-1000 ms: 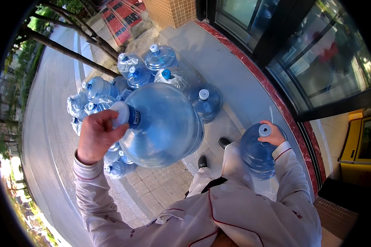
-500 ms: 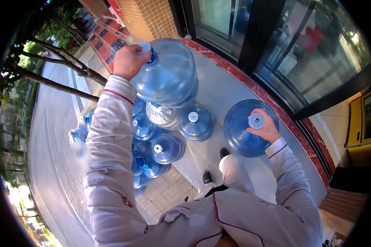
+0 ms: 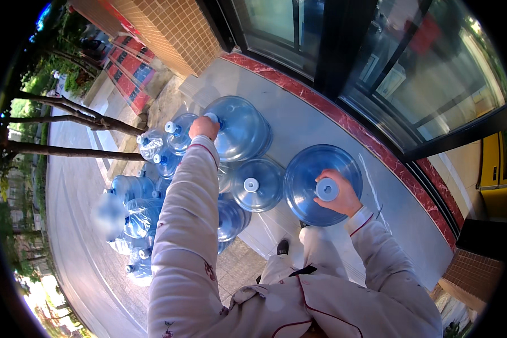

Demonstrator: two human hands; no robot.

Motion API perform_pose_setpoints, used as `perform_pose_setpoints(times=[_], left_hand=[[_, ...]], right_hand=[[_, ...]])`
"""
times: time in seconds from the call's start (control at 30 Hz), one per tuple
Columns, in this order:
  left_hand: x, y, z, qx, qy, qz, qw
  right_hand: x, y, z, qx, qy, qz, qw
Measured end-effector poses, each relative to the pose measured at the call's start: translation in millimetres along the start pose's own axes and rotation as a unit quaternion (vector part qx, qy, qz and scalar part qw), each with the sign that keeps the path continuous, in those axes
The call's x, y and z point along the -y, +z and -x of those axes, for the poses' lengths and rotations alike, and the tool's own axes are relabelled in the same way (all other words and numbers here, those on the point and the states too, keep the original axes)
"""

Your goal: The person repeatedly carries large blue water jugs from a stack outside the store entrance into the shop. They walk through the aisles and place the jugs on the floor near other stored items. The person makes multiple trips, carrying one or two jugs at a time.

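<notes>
We see two clear blue water jugs: left hand (image 3: pixel 204 127) fingers clamp one neck (image 3: pixel 239 128), right hand (image 3: pixel 337 194) fingers wrap another's cap (image 3: pixel 321 183); grey pavement (image 3: pixel 321 129), glass doors at 1 o'clock (image 3: pixel 411 62).

The raised water jug (image 3: pixel 239 127) and the jug under the right hand (image 3: pixel 307 177) are clear blue plastic, glossy, with smooth pale plastic caps (image 3: pixel 327 190). The sleeves (image 3: pixel 188 225) are matt, soft pinkish cloth with dark red piping. The pavement (image 3: pixel 321 124) looks like smooth grey stone, edged in polished red stone. The wall (image 3: pixel 169 34) is rough brick; the doors (image 3: pixel 298 28) are glossy glass.
</notes>
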State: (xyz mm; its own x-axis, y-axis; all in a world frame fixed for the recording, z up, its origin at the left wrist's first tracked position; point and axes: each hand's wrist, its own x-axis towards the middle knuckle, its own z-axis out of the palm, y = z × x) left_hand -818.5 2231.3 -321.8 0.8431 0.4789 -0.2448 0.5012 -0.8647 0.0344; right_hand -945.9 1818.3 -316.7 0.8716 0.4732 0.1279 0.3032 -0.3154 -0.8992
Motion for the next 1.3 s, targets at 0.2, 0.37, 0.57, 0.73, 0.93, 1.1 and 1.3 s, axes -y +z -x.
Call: perform_pose_setpoints(times=[0.2, 0.37, 0.57, 0.73, 0.93, 1.1, 1.3], left_hand=[[-23, 31, -10, -0.001, -0.039, 0.034, 0.999], [0, 59, -11, 0.061, 0.005, 0.077, 0.995], [18, 80, 28, -0.036, 0.129, 0.187, 0.973], [-20, 86, 205, 0.207, 0.494, 0.317, 0.782], [-48, 76, 330, 0.006, 0.417, 0.257, 0.872], [-62, 88, 349, -0.061, 0.456, 0.320, 0.828], [-118, 62, 378, 0.043, 0.565, 0.356, 0.743]], right_hand=[[5, -4, 28, -0.051, 0.048, 0.002, 0.998], [24, 6, 54, -0.079, 0.084, 0.013, 0.993], [48, 28, 75, -0.106, 0.094, -0.010, 0.990], [67, 48, 70, -0.102, 0.044, 0.030, 0.993], [107, 60, 77, -0.119, 0.098, -0.019, 0.988], [118, 58, 111, -0.133, 0.068, 0.003, 0.989], [125, 5, 168, -0.183, 0.051, -0.063, 0.980]])
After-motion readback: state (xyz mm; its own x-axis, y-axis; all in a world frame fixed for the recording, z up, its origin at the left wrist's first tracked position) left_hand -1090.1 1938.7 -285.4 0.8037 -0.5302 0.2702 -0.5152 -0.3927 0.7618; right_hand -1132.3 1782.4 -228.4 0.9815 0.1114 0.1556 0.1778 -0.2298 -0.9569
